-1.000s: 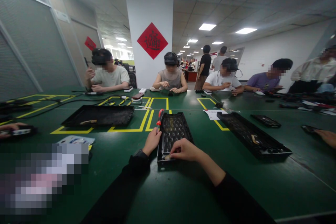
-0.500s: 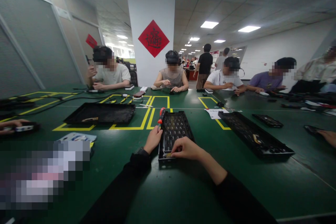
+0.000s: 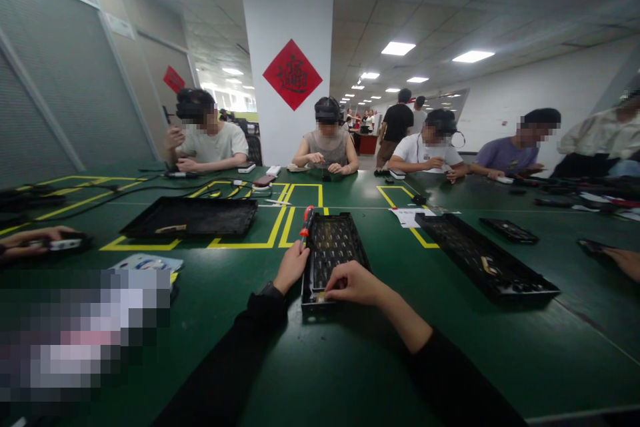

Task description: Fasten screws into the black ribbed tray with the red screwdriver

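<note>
A black tray (image 3: 334,245) with rows of small metallic pieces lies in front of me. My left hand (image 3: 291,267) is closed round the lower end of a red and black screwdriver (image 3: 308,220), which points up along the tray's left edge. Over the near end of the tray, my right hand (image 3: 353,282) has thumb and fingertips pinched together at a small yellowish piece (image 3: 320,296). The fingertips touch or nearly touch this piece; whether they grip it is too small to tell.
Another black tray (image 3: 190,217) lies at the left, and a long one (image 3: 490,257) at the right. White paper (image 3: 407,217) is beside the right tray. Several people sit across the green table (image 3: 400,360); other people's hands show at both sides.
My two hands and the tray have hardly moved. At the far left, another person's hand has moved right with a dark and white object. People standing in the background have shifted.
</note>
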Available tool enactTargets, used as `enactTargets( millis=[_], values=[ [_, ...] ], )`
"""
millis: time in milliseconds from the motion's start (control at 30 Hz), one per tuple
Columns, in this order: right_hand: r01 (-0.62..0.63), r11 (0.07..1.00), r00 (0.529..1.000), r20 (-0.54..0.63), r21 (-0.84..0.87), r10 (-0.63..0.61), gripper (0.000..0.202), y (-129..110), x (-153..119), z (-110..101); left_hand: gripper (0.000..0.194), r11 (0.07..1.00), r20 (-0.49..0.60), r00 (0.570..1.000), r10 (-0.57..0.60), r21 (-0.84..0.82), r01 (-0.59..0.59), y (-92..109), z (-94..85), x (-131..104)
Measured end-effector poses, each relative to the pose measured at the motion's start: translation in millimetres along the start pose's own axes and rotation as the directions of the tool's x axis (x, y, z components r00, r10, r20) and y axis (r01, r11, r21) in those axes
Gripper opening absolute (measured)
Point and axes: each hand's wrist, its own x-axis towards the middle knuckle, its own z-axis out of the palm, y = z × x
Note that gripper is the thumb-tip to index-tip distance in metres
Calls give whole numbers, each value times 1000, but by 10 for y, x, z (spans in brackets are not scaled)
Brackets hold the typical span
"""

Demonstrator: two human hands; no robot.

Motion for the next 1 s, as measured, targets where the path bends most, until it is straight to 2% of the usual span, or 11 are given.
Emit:
enactTargets(
  millis=[233, 500, 733, 1000],
  values=[
    [-10, 1000, 1000, 19, 0, 10, 28, 12, 1, 16, 19, 1000, 2, 1000, -4, 13, 4, 2, -7, 6],
    [-16, 1000, 1000, -1, 13, 16, 23, 10, -8, 14, 20, 1000, -2, 1000, 5, 15, -5, 9, -10, 2],
    [-28, 999, 1000, 1, 40, 28, 30, -41, -8, -5, 19, 998, 10, 1000, -4, 58, 3, 3, 0, 19],
    [-55, 996, 998, 25, 77, 53, 26, -20, -11, 0, 21, 997, 16, 999, -29, 77, 28, 34, -9, 12]
  ],
)
